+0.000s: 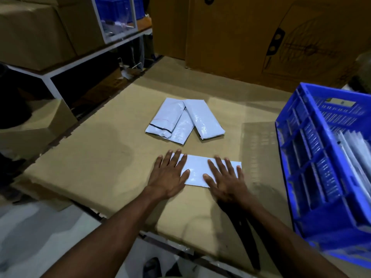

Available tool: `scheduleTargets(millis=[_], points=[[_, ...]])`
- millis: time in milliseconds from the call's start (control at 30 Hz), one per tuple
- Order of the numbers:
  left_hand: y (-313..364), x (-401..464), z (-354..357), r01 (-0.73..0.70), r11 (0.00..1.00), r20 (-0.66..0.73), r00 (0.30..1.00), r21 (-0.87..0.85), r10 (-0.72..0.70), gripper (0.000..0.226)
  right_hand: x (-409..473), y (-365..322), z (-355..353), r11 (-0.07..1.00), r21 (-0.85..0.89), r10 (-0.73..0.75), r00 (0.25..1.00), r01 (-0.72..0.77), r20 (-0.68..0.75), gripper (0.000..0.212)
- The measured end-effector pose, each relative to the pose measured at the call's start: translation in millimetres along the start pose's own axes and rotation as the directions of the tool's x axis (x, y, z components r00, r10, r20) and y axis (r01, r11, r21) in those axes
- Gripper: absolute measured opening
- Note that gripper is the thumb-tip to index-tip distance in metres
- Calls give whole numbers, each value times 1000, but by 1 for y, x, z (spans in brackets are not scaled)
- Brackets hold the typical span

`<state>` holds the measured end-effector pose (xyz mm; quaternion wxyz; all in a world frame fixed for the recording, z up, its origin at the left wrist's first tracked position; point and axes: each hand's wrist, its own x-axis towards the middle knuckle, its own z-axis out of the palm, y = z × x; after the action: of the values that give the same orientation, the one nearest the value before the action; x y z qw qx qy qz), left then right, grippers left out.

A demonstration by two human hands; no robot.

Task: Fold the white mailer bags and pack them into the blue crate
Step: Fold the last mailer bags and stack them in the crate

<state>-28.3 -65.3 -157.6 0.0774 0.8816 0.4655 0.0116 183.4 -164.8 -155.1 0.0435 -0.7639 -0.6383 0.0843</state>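
A folded white mailer bag lies flat on the cardboard-covered table in front of me. My left hand presses its left end with straight, spread fingers. My right hand lies flat on its right end the same way. Beyond them, near the table's middle, two folded mailer bags lean against each other in a loose pile. The blue crate stands at the right edge, with several white mailers upright inside it.
Large cardboard boxes stand along the table's far side. At the left is a white metal shelf with brown boxes and another blue bin. The table's near edge drops to a pale floor.
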Motion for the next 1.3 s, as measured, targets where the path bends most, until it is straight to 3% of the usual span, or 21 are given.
scheduleTargets(millis=[133, 233, 333, 467, 600, 700, 800, 900, 1033, 1167, 1300], points=[[0, 3, -1, -13, 1000, 26, 1000, 17, 12, 66, -7, 27, -14, 995, -22, 96, 988, -94, 124, 86], [-5, 8, -5, -54, 998, 63, 997, 11, 53, 63, -11, 27, -13, 992, -40, -117, 993, 118, 34, 96], [-11, 15, -8, -107, 994, 95, 990, 5, 106, 62, -10, 20, -11, 936, 116, -317, 939, 332, -133, 67], [-8, 14, -12, -102, 995, 112, 988, -20, 103, 77, -9, 12, -3, 905, 102, -357, 867, 413, -349, 19], [5, 1, -13, -173, 980, 54, 982, -100, 179, 85, -11, 17, -5, 906, 113, -327, 845, 407, -424, 15], [10, 0, -14, -233, 972, 8, 972, 13, 233, 63, -12, 17, -17, 914, 120, -289, 829, 388, -479, 16], [17, 9, -15, -202, 979, 34, 979, 28, 201, 56, -16, 12, -27, 914, -15, -353, 776, 406, -522, 30], [15, 20, -16, -196, 979, 45, 979, -61, 198, 56, -29, 6, -30, 854, -262, -518, 783, 449, -344, 54], [8, 30, -22, -279, 948, 59, 955, -155, 291, 56, -29, 11, -30, 740, -418, -601, 796, 527, -62, 42], [6, 31, -10, -266, 930, -42, 964, -254, 264, 58, -7, 22, -41, 741, -404, -600, 799, 536, -41, 30], [19, 30, -5, -166, 913, -154, 981, -373, 116, 91, 1, 21, -93, 848, -345, -437, 899, 403, -24, 4]])
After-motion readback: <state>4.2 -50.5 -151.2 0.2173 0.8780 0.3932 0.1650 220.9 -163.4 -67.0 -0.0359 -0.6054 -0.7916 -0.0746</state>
